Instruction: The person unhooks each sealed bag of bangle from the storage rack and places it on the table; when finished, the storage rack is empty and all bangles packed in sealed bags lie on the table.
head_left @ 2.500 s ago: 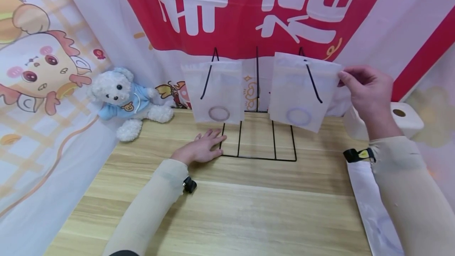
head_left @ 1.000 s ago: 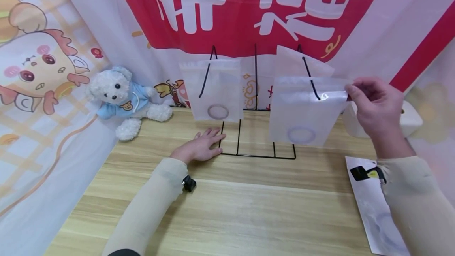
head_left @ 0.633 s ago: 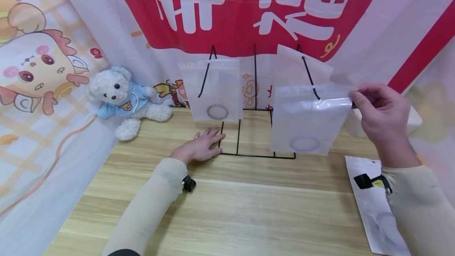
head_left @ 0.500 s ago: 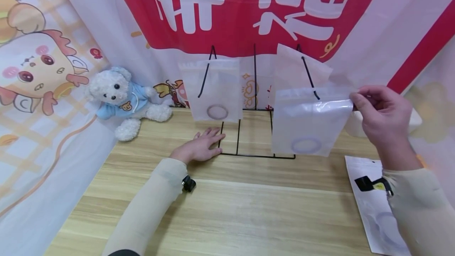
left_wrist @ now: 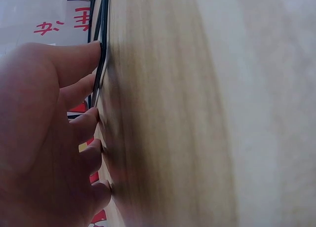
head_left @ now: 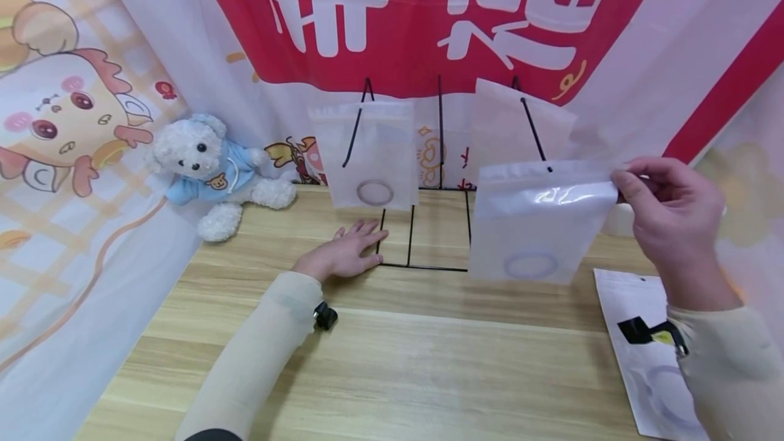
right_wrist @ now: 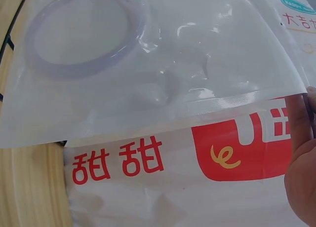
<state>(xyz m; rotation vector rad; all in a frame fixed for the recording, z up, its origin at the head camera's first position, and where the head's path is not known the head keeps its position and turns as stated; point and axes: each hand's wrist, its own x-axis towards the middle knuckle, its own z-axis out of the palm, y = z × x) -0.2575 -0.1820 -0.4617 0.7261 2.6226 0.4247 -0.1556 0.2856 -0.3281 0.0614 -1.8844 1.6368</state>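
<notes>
My right hand (head_left: 676, 216) pinches the upper right corner of a frosted white zip bag (head_left: 542, 223) with a pale purple bangle (head_left: 531, 265) inside. This bag is at the front tip of the right hook (head_left: 531, 124) of a black wire rack; I cannot tell whether its hole is still on the hook. Another white bag (head_left: 505, 118) hangs further back on the same hook. On the rack's left hook (head_left: 353, 135) hangs a bag (head_left: 367, 148) with a brownish bangle. My left hand (head_left: 346, 250) rests on the table, fingers extended, touching the rack's base (head_left: 395, 266).
A white bag (head_left: 631, 318) with a ring shape inside lies on the table at right, partly under my forearm. A white box (head_left: 617, 222) stands behind my right hand. At left sits a white plush bear (head_left: 208, 162) in blue. A printed curtain (head_left: 416, 26) hangs behind the rack.
My right hand has drawn the front bag forward and down along the right hook to its tip, parting it from the bag behind. The left hand has stayed in place.
</notes>
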